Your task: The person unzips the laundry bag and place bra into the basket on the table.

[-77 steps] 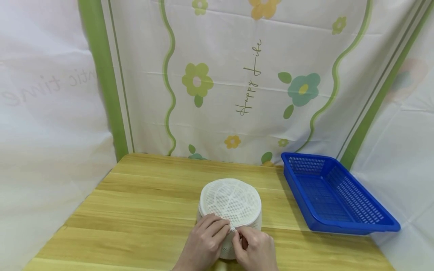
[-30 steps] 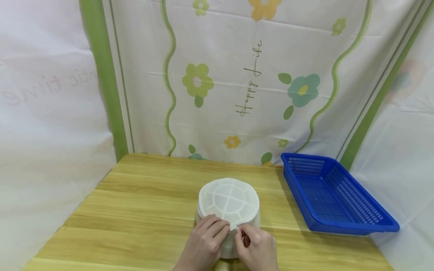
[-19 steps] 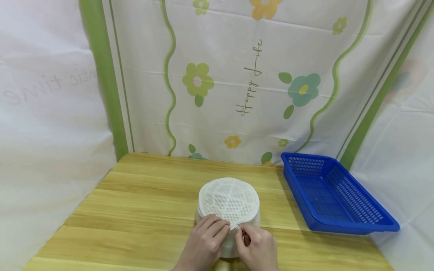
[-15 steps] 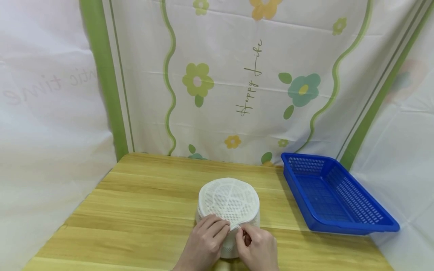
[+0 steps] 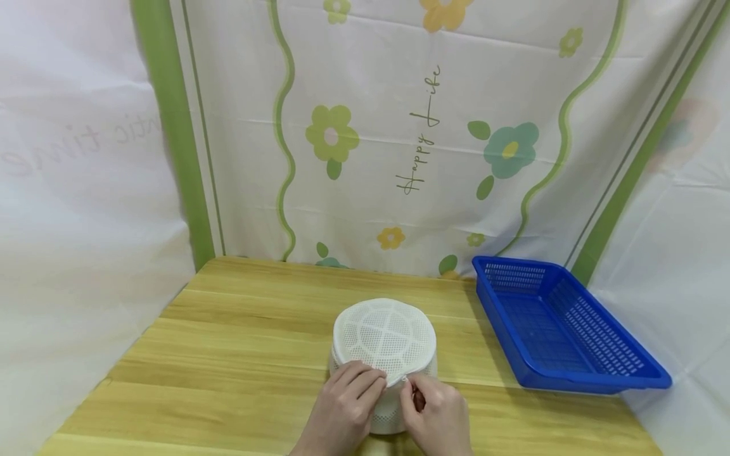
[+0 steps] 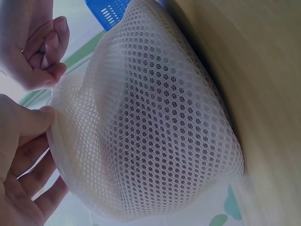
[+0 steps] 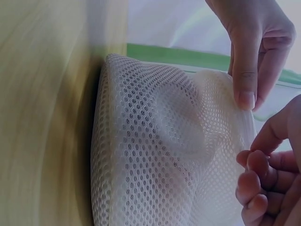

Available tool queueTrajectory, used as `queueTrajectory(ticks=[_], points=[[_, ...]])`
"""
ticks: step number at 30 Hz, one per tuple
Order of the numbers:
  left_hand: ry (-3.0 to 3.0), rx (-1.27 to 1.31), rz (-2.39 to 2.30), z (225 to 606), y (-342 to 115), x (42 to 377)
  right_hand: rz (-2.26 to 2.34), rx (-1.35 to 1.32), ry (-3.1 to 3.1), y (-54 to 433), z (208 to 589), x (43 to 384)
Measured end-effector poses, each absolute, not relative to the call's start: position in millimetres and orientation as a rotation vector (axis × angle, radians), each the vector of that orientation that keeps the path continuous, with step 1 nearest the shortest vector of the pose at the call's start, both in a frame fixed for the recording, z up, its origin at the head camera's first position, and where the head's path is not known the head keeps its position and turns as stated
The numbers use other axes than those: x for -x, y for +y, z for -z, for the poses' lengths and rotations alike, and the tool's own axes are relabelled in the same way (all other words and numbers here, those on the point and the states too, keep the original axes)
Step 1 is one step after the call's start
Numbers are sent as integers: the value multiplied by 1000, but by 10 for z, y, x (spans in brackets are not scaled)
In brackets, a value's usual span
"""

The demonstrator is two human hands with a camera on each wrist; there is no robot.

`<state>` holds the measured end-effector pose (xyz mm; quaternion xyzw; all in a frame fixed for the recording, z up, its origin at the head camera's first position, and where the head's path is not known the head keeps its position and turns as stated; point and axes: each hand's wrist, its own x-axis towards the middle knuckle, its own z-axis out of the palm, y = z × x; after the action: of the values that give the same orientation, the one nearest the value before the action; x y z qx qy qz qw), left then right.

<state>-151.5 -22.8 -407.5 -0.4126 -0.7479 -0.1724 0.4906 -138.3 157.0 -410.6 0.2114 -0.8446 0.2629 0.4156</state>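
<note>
A white mesh laundry bag [image 5: 384,335], drum-shaped with a round flat top, stands on the wooden table in front of me. My left hand [image 5: 345,402] grips the near side of its top rim, thumb below and fingers over the edge. Just to the right of it, my right hand [image 5: 436,411] pinches a small white zipper pull [image 5: 405,379] on the rim, with the other fingers curled in. Through the netting of the bag [image 7: 141,132], the right wrist view shows a faint rounded shape; what it is cannot be made out.
At the table's right side lies a blue plastic basket [image 5: 576,382] with slotted walls, reaching near the back edge. A white curtain [image 5: 376,82] with printed flowers hangs behind the wooden table [image 5: 228,342], and white cloth flanks both sides.
The right hand has slid slightly to the right along the rim with the zipper pull, and away from the left fingers. The left hand keeps its place; the bag has shifted a touch left.
</note>
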Motion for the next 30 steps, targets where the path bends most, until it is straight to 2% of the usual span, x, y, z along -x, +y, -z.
queueTrajectory(ticks=[16, 30], points=[[-1827, 994, 479, 4111, -195, 1521, -706, -848, -2020, 1533, 4168, 1404], [-1832, 1006, 458, 4067, -216, 1528, -682, -765, -2004, 1522, 4121, 1394]])
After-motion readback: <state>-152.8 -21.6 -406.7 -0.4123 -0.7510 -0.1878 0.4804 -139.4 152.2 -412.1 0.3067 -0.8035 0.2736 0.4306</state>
